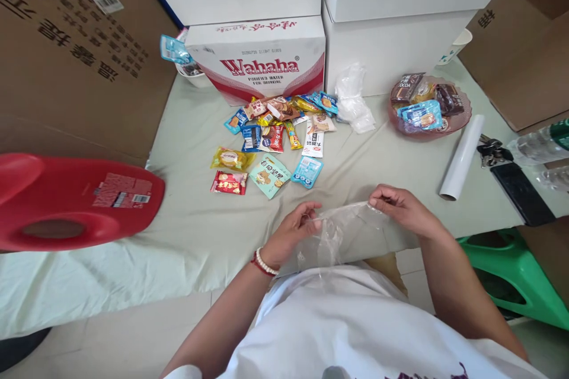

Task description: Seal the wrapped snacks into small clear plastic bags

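Left hand half-curled, right hand pinched, both gripping clear plastic bag. Carton reads "Wahaha PURIFIED WATER FOR DRINKING"; brown packet in pink bowl reads "COCOA".

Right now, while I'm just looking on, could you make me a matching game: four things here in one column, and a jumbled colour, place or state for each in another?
Things
1. jug
2. bowl
3. thin clear bag
4. stool

Clues
A. between the left hand and right hand
B. green
C. bright red, with a label
D. filled with packets

Pairs: 1-C, 2-D, 3-A, 4-B
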Tool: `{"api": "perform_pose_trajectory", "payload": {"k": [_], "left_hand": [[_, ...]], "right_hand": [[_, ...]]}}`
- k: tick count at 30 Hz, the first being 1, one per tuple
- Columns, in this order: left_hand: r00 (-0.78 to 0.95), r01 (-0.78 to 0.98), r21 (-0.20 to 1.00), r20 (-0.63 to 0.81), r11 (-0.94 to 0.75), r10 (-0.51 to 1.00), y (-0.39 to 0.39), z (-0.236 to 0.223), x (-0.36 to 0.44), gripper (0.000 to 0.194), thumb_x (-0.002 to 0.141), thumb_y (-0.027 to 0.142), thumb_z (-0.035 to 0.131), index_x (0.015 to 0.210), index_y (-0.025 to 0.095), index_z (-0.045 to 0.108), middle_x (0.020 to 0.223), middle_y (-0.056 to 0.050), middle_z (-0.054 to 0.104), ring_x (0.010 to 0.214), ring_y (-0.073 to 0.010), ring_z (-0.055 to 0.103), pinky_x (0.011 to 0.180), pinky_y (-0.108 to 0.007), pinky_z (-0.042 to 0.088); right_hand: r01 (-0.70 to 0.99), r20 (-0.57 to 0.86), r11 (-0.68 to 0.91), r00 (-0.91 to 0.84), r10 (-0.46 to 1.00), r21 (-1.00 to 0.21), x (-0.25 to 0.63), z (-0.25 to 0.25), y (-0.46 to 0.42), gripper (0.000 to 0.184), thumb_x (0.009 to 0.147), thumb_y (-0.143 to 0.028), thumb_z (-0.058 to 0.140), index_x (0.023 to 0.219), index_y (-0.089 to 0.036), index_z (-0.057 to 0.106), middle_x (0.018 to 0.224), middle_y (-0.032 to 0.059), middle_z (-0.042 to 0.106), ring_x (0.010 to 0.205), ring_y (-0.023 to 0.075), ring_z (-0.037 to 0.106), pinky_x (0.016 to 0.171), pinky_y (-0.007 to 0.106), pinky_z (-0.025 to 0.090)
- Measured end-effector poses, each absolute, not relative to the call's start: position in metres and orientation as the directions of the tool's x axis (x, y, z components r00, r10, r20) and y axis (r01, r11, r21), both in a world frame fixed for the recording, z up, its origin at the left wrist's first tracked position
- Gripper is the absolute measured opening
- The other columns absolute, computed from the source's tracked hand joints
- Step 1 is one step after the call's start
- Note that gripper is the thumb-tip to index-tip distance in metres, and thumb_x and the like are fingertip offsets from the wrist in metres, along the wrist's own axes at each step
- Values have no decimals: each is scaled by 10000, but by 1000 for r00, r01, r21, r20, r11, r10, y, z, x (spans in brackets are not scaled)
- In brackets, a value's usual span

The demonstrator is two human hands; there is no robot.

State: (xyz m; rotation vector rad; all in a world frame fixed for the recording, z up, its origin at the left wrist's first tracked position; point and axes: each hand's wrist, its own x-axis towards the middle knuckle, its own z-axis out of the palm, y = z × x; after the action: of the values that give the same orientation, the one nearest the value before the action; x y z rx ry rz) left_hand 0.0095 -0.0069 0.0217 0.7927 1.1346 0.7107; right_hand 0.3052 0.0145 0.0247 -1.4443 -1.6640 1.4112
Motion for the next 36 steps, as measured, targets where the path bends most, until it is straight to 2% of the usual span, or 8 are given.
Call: {"api": "perform_pose_trajectory", "payload": {"k": [4, 9, 11, 16, 23, 29, 33, 36], "left_hand": [[406, 55, 847, -503, 529, 763, -8, 22, 10, 468, 738, 608, 788, 826, 155, 711, 626, 47, 436, 578, -85, 340, 544, -216, 268], [218, -150, 788, -563, 597, 797, -10, 13, 21, 567, 736, 747, 711, 774, 186, 644, 540, 94, 237, 479, -70, 154, 457, -240, 103], [141, -227, 779, -568, 585, 811, -9, 11, 23, 541, 738, 735, 720, 762, 205, 616, 544, 84, 273, 471, -74, 164, 446, -245, 99], [111, -283, 781, -550, 557, 827, -10, 8, 26, 522, 747, 726, 723, 834, 219, 633, 564, 71, 319, 467, -82, 192, 437, -254, 112], [-38, -354, 776, -570, 522, 821, -10, 5, 5, 675, 758, 719, 713, 1191, 204, 655, 590, 92, 320, 459, -67, 191, 418, -226, 126], [-236, -347, 804, -574, 483, 784, -20, -4, -23, 546, 841, 658, 631, 1126, 194, 682, 617, 74, 356, 469, -80, 218, 407, -215, 150], [-319, -129, 862, -505, 491, 802, -33, -15, -35, 525, 907, 632, 512, 1113, 181, 683, 634, 52, 379, 487, -111, 302, 434, -243, 265], [-458, 374, 859, -157, 350, 875, -41, -18, -39, 498, 857, 509, 626, 1218, 166, 643, 849, -46, 576, 751, -210, 564, 672, -351, 491]], "right_hand": [[492, -71, 119, -350, 934, -862, 314, 46, 50, 367, 905, -572, 625, 792, -231, 696, 869, 50, 611, 784, 187, 572, 729, 311, 462], [611, 258, 130, 126, 958, -781, 289, 58, 58, 315, 946, -542, 582, 942, -243, 680, 870, 44, 622, 735, 186, 551, 707, 316, 441], [524, 137, 46, 136, 981, -850, 272, 51, 45, 363, 972, -576, 520, 938, -244, 664, 794, 29, 622, 701, 186, 552, 657, 306, 423], [407, -291, -208, -152, 944, -889, 224, 10, 12, 416, 898, -639, 583, 884, -229, 651, 726, 5, 637, 641, 169, 544, 599, 285, 394], [136, -352, -329, -214, 911, -935, 226, -1, 8, 419, 828, -610, 684, 768, -205, 594, 634, -59, 441, 559, 100, 355, 537, 247, 282], [162, -449, -426, -153, 880, -890, 270, -3, 4, 450, 822, -627, 702, 788, -194, 584, 614, -76, 379, 540, 84, 285, 510, 242, 225], [294, -429, -383, -110, 897, -876, 282, -9, 2, 440, 843, -625, 663, 797, -192, 598, 627, -64, 400, 565, 97, 314, 530, 247, 252], [470, -387, -301, -96, 917, -830, 284, -12, 1, 404, 875, -591, 618, 807, -193, 615, 674, -33, 492, 619, 121, 403, 573, 257, 313]]}}
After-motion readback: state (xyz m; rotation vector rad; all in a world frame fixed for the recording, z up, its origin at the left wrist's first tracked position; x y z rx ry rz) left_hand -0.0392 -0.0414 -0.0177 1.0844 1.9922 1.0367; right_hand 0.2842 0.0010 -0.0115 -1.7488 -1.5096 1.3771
